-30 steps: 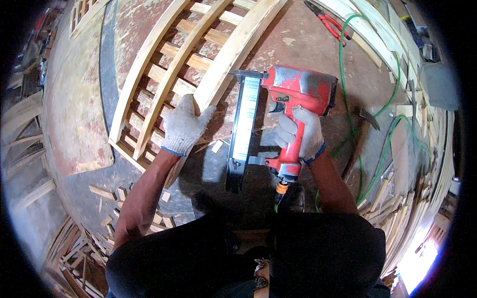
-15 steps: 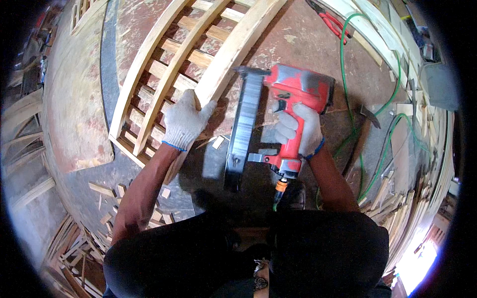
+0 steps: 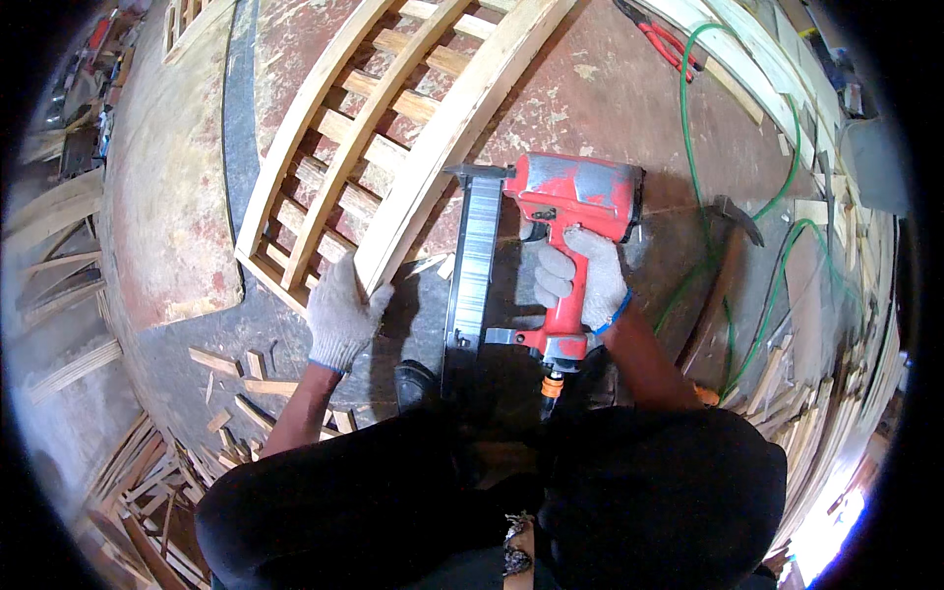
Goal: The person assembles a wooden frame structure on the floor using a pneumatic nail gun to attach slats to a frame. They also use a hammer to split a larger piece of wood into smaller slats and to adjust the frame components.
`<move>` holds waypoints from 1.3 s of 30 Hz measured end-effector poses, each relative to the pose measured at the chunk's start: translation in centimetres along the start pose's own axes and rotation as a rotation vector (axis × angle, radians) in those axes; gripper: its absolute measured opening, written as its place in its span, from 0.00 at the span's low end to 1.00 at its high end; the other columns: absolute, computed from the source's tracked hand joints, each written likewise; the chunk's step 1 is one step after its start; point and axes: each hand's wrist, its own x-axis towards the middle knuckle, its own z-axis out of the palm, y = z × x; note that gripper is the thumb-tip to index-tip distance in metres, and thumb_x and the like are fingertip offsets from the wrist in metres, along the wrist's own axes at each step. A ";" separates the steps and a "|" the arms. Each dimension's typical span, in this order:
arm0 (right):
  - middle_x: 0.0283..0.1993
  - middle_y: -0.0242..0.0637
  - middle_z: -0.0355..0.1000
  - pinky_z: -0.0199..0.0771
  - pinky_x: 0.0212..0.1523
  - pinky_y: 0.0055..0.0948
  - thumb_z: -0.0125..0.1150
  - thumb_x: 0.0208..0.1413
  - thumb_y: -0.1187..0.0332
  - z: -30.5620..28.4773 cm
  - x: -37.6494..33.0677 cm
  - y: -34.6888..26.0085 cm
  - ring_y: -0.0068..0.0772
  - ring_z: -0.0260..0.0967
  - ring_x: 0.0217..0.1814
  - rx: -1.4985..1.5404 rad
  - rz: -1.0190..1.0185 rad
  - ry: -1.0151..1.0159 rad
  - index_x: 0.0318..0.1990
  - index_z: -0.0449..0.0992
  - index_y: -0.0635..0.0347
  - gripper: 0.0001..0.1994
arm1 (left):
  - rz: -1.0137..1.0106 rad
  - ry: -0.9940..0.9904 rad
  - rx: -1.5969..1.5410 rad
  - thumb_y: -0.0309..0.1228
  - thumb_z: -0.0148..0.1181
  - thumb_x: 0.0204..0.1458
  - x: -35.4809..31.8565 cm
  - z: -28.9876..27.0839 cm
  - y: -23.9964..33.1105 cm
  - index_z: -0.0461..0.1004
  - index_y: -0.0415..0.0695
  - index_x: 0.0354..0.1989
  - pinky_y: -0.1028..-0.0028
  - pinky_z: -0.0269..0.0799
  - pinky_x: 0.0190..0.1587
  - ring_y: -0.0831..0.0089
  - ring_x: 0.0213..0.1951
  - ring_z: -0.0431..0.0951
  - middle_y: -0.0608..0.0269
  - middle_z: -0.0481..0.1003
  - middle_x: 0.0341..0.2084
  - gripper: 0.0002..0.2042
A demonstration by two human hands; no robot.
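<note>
Shifted: left hand (image 3: pixel 342 313), to near end of slatted wooden frame (image 3: pixel 386 152) crossing reddish panel's (image 3: pixel 590 108) near edge, fingers grasping it. Right hand (image 3: pixel 590 275): fingers clenched round pneumatic nailer (image 3: pixel 575 189); we should hold it square.

Red-and-grey nail gun (image 3: pixel 575 192), pale yellow wooden frame (image 3: pixel 460 133), white gloves (image 3: pixel 342 313) edged blue, green hose (image 3: pixel 684 103)

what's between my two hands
In the head view, the long magazine of the nail gun stands between your left hand and right hand, with dark floor showing on both sides.
</note>
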 end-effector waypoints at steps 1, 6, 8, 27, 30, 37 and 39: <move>0.21 0.23 0.59 0.64 0.25 0.32 0.53 0.64 0.54 -0.2 0.1 0.3 0.25 0.59 0.20 0.023 0.003 0.010 0.56 0.69 0.61 0.21 | -0.059 -0.012 -0.036 0.50 0.67 0.55 -0.5 0.5 -0.3 0.68 0.36 0.61 0.52 0.76 0.48 0.42 0.46 0.80 0.39 0.78 0.43 0.34; 0.21 0.24 0.60 0.64 0.23 0.32 0.55 0.63 0.56 -0.5 0.1 1.2 0.24 0.58 0.18 0.140 0.013 0.006 0.56 0.69 0.65 0.22 | -0.167 -0.081 -0.111 0.49 0.66 0.56 -0.9 1.5 -0.6 0.69 0.37 0.58 0.50 0.78 0.43 0.41 0.41 0.82 0.40 0.79 0.43 0.31; 0.21 0.24 0.59 0.63 0.23 0.32 0.55 0.64 0.56 -0.5 0.1 1.3 0.24 0.58 0.19 0.099 -0.003 0.006 0.56 0.69 0.65 0.22 | -0.160 -0.094 -0.116 0.49 0.66 0.56 -0.8 1.3 -0.7 0.69 0.37 0.57 0.50 0.78 0.43 0.41 0.41 0.82 0.40 0.80 0.42 0.30; 0.20 0.22 0.59 0.66 0.25 0.33 0.53 0.64 0.54 0.0 0.3 -2.5 0.23 0.59 0.19 -0.045 -0.085 0.094 0.60 0.67 0.60 0.23 | -0.169 -0.113 -0.152 0.53 0.67 0.55 6.1 1.7 2.8 0.69 0.39 0.46 0.50 0.77 0.38 0.42 0.34 0.83 0.44 0.80 0.30 0.27; 0.21 0.22 0.58 0.66 0.24 0.33 0.54 0.64 0.54 0.3 0.8 -3.1 0.23 0.59 0.19 -0.070 -0.121 0.170 0.59 0.68 0.61 0.23 | -0.156 -0.084 -0.158 0.53 0.67 0.55 5.8 1.4 3.2 0.69 0.40 0.47 0.50 0.77 0.37 0.43 0.33 0.83 0.43 0.80 0.30 0.28; 0.21 0.21 0.58 0.64 0.25 0.31 0.54 0.64 0.52 -0.4 1.9 -3.3 0.22 0.58 0.20 -0.048 -0.082 0.144 0.56 0.69 0.60 0.22 | -0.100 -0.056 -0.167 0.52 0.67 0.55 5.9 2.0 2.7 0.69 0.38 0.45 0.51 0.78 0.35 0.42 0.32 0.83 0.41 0.80 0.31 0.27; 0.21 0.21 0.58 0.64 0.26 0.31 0.53 0.64 0.51 -0.5 1.8 -3.0 0.23 0.58 0.20 -0.046 -0.078 0.159 0.55 0.70 0.59 0.22 | -0.116 -0.071 -0.173 0.52 0.67 0.55 6.0 1.8 2.8 0.69 0.38 0.43 0.51 0.77 0.34 0.41 0.32 0.83 0.41 0.80 0.31 0.27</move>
